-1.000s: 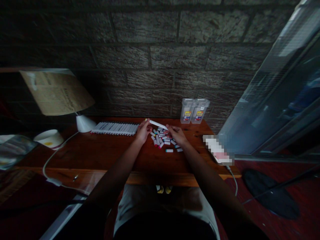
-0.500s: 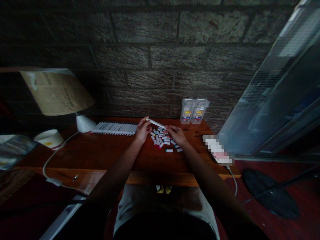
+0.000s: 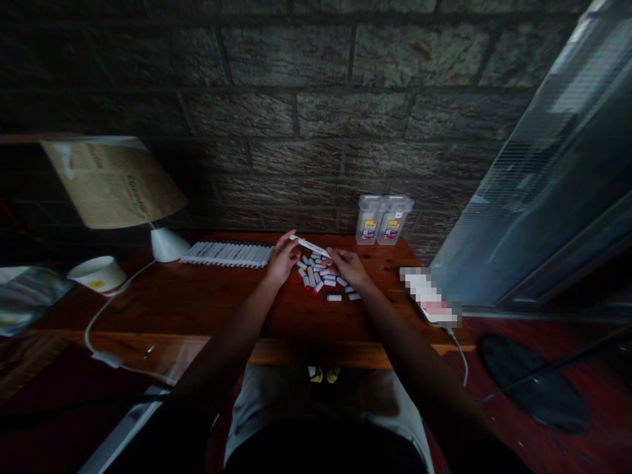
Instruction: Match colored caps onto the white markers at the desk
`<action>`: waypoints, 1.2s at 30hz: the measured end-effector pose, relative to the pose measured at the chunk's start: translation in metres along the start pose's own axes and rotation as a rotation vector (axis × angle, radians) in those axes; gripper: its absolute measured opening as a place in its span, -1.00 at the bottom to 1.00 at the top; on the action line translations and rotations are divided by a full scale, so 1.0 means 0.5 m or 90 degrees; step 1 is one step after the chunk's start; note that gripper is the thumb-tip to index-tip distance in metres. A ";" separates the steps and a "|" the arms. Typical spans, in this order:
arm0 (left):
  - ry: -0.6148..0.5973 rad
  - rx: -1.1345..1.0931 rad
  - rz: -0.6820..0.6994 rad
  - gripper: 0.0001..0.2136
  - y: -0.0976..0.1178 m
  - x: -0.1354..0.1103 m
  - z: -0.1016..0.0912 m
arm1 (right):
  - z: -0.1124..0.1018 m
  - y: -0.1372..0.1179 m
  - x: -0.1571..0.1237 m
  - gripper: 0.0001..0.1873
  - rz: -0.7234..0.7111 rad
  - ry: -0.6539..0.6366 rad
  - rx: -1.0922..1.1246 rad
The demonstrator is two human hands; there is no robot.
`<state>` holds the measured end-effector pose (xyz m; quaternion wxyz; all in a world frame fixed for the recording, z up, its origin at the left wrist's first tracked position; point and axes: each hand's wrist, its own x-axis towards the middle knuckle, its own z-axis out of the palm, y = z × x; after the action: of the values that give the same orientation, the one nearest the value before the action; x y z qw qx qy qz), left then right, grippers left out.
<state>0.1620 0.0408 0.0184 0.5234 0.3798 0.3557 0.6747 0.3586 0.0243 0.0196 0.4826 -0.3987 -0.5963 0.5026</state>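
A white marker (image 3: 310, 245) is held up over the wooden desk (image 3: 207, 306). My left hand (image 3: 282, 261) pinches its left end and my right hand (image 3: 348, 268) grips its right end. Beneath both hands lies a heap of several small marker caps (image 3: 320, 278) with coloured tips. A neat row of white markers (image 3: 228, 253) lies on the desk just left of my left hand.
Two clear plastic cases (image 3: 384, 219) stand at the desk's back against the brick wall. A lamp (image 3: 116, 187) and a white cup (image 3: 99, 274) sit at the left, with a cable trailing off the front edge. A blurred flat object (image 3: 430, 297) lies at the right.
The marker and both hands have shifted only slightly; the grip on both ends is the same.
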 end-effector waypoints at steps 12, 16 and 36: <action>-0.125 0.109 0.012 -0.40 -0.014 -0.015 0.000 | 0.002 0.015 0.002 -0.44 -0.030 -0.030 -0.020; -0.143 0.127 0.007 -0.35 -0.012 -0.014 -0.004 | 0.001 0.015 0.001 -0.44 -0.045 -0.048 -0.038; -0.188 0.185 0.020 -0.35 -0.006 -0.024 0.003 | -0.006 0.017 -0.007 -0.49 -0.194 0.000 -0.262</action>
<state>0.1667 0.0298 0.0148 0.4988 0.5516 0.3631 0.5613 0.3623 0.0232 0.0107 0.4612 -0.3941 -0.7394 0.2920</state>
